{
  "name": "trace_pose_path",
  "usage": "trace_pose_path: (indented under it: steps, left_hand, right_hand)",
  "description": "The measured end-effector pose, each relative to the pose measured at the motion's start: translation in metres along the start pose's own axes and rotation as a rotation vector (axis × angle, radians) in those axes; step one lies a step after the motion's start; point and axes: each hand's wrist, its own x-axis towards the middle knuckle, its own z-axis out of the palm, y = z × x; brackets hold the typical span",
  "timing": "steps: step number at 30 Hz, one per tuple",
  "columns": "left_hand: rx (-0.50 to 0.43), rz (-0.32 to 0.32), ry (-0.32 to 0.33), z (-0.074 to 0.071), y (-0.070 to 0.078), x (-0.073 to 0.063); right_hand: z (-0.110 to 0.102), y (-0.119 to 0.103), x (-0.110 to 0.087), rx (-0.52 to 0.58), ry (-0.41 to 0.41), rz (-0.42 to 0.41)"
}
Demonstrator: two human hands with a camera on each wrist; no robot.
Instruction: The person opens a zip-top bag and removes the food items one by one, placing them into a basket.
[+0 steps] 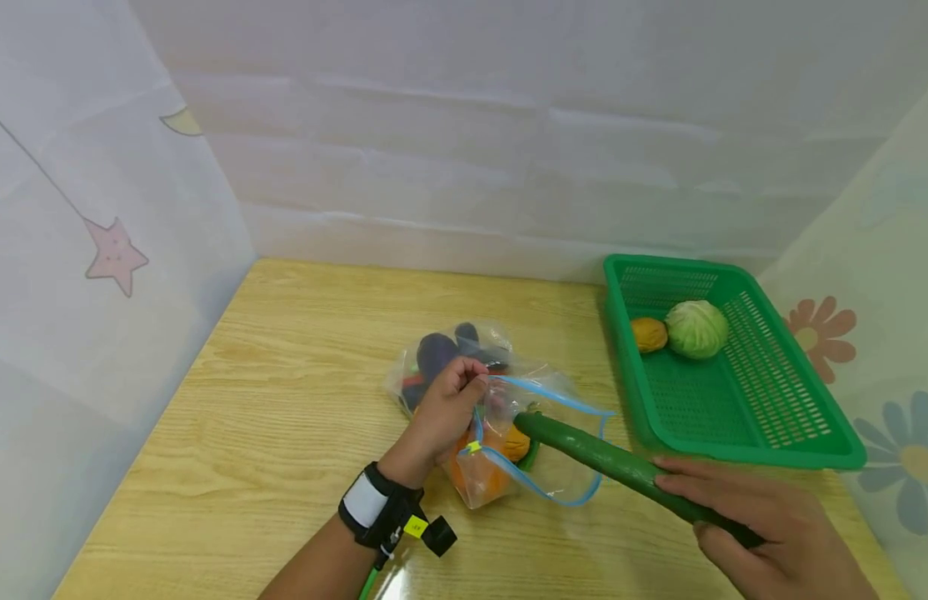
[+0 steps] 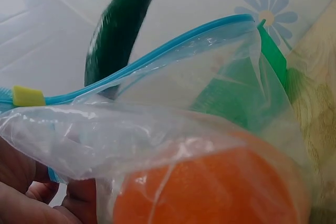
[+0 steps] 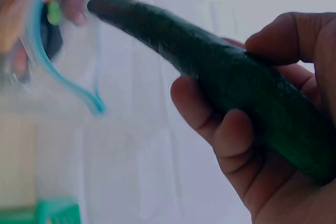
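My right hand [image 1: 771, 525] grips a long green cucumber [image 1: 614, 458] near its lower end. The cucumber's far tip lies at the mouth of a clear zip bag [image 1: 561, 483] with a blue zip edge and a yellow slider [image 1: 474, 447]. With thumb and fingers my left hand [image 1: 441, 412] pinches the bag's rim, and the mouth gapes toward the right. Through the plastic show dark purple eggplants [image 1: 437, 354] and an orange round vegetable [image 2: 210, 187]. In the right wrist view the fingers wrap round the cucumber [image 3: 210, 61].
A green plastic basket [image 1: 644, 408] stands at the right of the wooden table [image 1: 232, 433]. In it are a pale green cabbage [image 1: 696, 329] and a small orange-yellow squash-like vegetable [image 1: 648, 334]. White printed sheets [image 1: 434, 167] rise behind and at both sides.
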Motion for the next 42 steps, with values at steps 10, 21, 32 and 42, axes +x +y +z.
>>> trace_pose_path:
  steps: [10, 21, 32, 42]
  left_hand:
    - [0.006, 0.000, -0.015, -0.004, 0.004, -0.002]
    - [0.016, 0.003, -0.017, -0.002, 0.003, -0.006]
    - [0.005, 0.013, -0.017, -0.001, -0.002, -0.007]
    - [0.003, 0.037, -0.013, -0.003, -0.001, -0.008]
  right_hand:
    - [-0.024, 0.036, 0.013, -0.244, 0.240, 0.430]
    - [0.005, 0.097, 0.054, -0.207, -0.065, 0.495]
    - [0.024, 0.128, 0.076, -0.076, -0.272, 0.549]
    - [0.039, 0.143, 0.073, -0.022, -0.342, 0.491]
